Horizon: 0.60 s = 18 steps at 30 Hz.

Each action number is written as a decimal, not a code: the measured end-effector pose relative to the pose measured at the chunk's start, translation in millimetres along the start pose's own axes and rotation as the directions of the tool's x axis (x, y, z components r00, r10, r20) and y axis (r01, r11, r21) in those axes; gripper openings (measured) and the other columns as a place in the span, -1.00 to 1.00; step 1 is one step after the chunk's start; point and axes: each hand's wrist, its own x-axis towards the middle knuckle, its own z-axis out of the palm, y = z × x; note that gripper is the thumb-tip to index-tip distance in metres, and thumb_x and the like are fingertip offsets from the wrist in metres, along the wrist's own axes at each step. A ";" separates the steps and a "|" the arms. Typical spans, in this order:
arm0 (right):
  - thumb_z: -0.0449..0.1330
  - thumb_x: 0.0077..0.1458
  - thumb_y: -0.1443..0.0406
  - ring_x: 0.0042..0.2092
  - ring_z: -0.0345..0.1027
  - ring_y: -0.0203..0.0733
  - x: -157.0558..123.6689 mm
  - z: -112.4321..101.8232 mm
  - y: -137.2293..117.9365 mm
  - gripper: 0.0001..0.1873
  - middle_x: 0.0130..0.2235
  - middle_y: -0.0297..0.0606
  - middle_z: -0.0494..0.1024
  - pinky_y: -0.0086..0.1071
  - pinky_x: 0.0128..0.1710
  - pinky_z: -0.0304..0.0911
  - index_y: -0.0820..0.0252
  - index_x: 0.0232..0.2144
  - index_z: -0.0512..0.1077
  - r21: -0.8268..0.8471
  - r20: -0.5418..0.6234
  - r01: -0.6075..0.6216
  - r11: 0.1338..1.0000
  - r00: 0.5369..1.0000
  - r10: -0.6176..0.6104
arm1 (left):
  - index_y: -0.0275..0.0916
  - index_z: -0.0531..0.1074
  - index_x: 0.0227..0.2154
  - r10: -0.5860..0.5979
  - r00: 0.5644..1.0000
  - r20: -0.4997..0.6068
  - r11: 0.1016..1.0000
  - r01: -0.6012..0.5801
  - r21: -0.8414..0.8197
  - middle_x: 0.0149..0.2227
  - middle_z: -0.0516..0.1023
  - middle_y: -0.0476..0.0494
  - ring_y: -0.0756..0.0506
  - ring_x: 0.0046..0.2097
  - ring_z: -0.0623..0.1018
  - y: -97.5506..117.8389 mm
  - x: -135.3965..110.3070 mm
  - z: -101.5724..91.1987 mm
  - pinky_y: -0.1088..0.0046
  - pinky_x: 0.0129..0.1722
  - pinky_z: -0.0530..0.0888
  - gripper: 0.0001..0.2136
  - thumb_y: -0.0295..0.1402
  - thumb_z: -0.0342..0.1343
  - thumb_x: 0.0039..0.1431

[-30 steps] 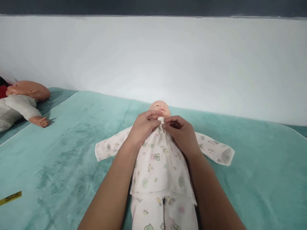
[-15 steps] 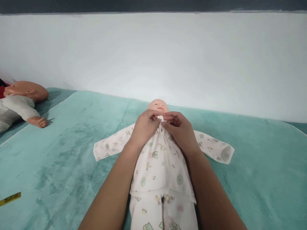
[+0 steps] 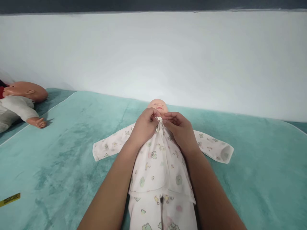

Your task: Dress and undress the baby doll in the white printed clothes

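Observation:
A baby doll [image 3: 157, 103] lies on its back, head toward the wall, dressed in a white printed shirt [image 3: 153, 172] and matching trousers [image 3: 144, 214]. At the shirt's collar, my left hand [image 3: 146, 124] pinches one front edge. My right hand [image 3: 178, 127] grips the opposite edge with thumb and fingers. Between my fingertips a small white button [image 3: 159, 118] shows at the neck; whether it sits through its buttonhole I cannot tell. Another button [image 3: 157, 130] is just below. Both shirt sleeves spread out sideways, and no doll hands show at the cuffs.
A second doll [image 3: 26, 92] in pale clothes lies at the far left. The dolls rest on a teal cloth [image 3: 72, 134] reaching to a white wall [image 3: 153, 57]. A yellow and black strip [image 3: 10, 199] lies at the left edge.
The neck button has turned, and its round face now shows between my fingertips. Both hands stay at the collar with only slight finger movement.

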 end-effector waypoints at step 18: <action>0.28 0.02 0.21 -0.38 0.34 -0.32 -14.4 -1.9 -40.4 -0.87 -0.45 -0.36 0.47 -0.43 -0.34 0.27 0.15 -0.42 0.47 0.113 -0.063 0.033 0.993 0.998 -0.026 | -0.19 0.45 -0.34 -0.133 0.989 -0.065 0.971 0.116 -0.207 -0.40 0.51 -0.03 -0.02 -0.36 0.47 4.6 -6.2 -2.9 0.47 -0.36 0.38 -0.90 -0.42 0.06 0.09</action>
